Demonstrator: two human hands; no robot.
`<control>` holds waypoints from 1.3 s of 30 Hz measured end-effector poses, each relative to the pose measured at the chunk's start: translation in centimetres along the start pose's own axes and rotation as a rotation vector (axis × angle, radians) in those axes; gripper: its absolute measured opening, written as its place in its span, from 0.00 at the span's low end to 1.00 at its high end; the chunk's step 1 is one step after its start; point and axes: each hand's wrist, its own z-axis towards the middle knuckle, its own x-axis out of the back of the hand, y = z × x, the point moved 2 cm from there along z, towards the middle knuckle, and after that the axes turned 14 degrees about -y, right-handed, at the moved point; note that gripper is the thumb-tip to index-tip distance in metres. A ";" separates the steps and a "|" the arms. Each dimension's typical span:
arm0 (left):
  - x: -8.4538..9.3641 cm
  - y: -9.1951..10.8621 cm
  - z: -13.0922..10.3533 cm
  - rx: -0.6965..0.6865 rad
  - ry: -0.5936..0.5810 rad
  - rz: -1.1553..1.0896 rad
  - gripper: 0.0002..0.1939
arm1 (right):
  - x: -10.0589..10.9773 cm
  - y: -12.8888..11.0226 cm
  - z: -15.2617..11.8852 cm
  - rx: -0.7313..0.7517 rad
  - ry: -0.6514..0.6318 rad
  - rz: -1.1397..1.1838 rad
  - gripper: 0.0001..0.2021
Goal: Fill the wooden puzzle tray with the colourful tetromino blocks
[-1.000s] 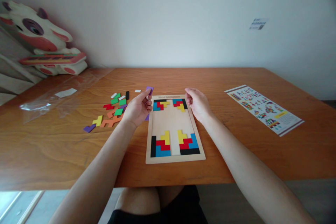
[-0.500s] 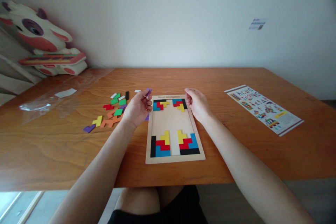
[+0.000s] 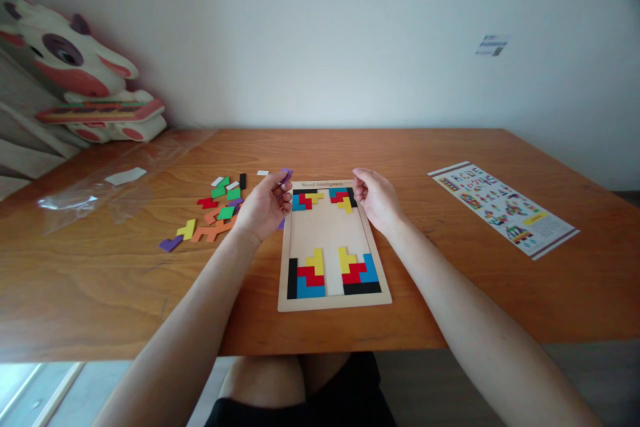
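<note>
Between the thumb and fingertips of my left hand (image 3: 264, 208) is a purple puzzle piece (image 3: 287, 176), held just beyond the upper left corner of a wooden puzzle board (image 3: 333, 305). My right hand (image 3: 377, 197) is closed above the board's upper right edge; its curled fingers hide whatever may be in them. Groups of black, blue, red and yellow pieces fill the board's corners, among them a blue piece (image 3: 311, 291) at lower left and a black bar (image 3: 363, 288) at lower right. Bare wood shows through the board's middle.
Loose pieces lie left of the board, including a yellow piece (image 3: 187, 230), an orange piece (image 3: 210, 233) and a green piece (image 3: 226, 213). A printed sheet (image 3: 505, 210) lies at right. Clear plastic wrapping (image 3: 95, 193) and a cow-shaped toy keyboard (image 3: 107, 110) are at left.
Almost nothing differs. Both hands keep their places and closed grips, and the purple piece stays in my left hand; the whole view has shifted very slightly.
</note>
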 end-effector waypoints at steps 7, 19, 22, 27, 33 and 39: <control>-0.1 -0.1 -0.1 0.017 -0.007 0.003 0.08 | 0.0 -0.1 0.1 -0.015 -0.008 -0.038 0.12; -0.2 -0.1 -0.1 0.015 0.002 0.018 0.06 | 0.1 0.0 0.1 -0.025 -0.013 -0.039 0.11; -0.1 -0.2 -0.1 0.017 0.003 0.021 0.06 | 0.1 0.0 0.1 -0.032 -0.023 -0.061 0.12; -0.1 -0.2 -0.1 0.022 0.001 0.020 0.07 | 0.1 0.1 0.1 -0.068 -0.032 -0.093 0.12; -0.2 -0.1 -0.2 0.022 -0.007 0.026 0.07 | 0.2 -1.8 -1.1 -0.187 -0.629 -0.623 0.14; -0.2 -0.1 -0.2 0.023 -0.012 0.028 0.07 | 0.0 -3.0 -2.8 -0.400 -1.127 -0.999 0.22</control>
